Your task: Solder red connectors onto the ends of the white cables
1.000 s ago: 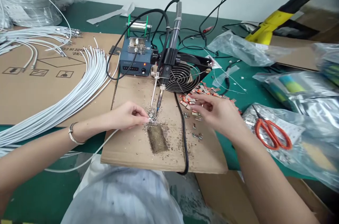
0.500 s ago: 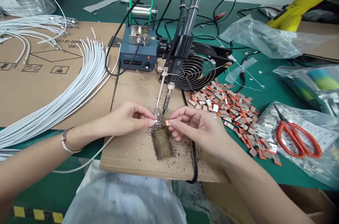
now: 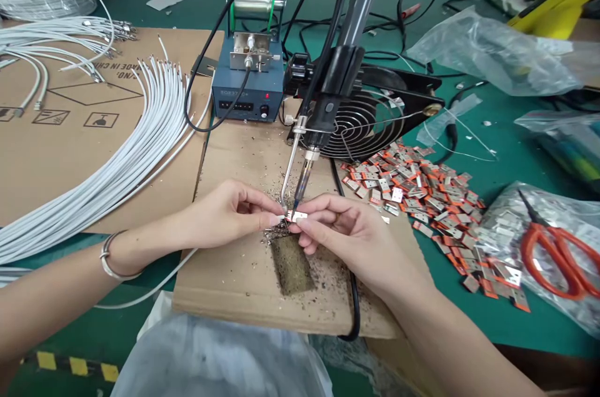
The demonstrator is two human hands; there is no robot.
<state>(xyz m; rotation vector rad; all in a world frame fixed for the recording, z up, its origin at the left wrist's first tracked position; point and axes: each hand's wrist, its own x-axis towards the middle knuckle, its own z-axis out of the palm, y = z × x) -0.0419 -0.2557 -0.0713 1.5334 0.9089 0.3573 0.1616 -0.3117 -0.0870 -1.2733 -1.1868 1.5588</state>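
My left hand (image 3: 229, 214) is closed, with thumb and forefinger pinching the end of a white cable (image 3: 175, 272) that trails out below the wrist. Between the fingertips of my right hand (image 3: 344, 228) is a small silver and orange USB connector (image 3: 299, 216). The connector and the cable end meet, or nearly so, right under the tip of a mounted soldering iron (image 3: 304, 181). A thin metal solder feed tube (image 3: 291, 162) ends beside that tip. The wire ends are too small to make out. A brown sponge pad (image 3: 293, 264) lies just below the hands.
Behind stand a blue solder feeder (image 3: 247, 87) with a solder spool (image 3: 253, 3) and a black fan (image 3: 360, 128). A pile of USB connectors (image 3: 431, 197) lies right, near orange-handled scissors (image 3: 553, 250) on a plastic bag. Bundled white cables (image 3: 140, 140) cover cardboard at left.
My hands have come together: the USB connector has moved left to the cable end, beneath the iron tip. The view has shifted slightly, and both grips are kept.
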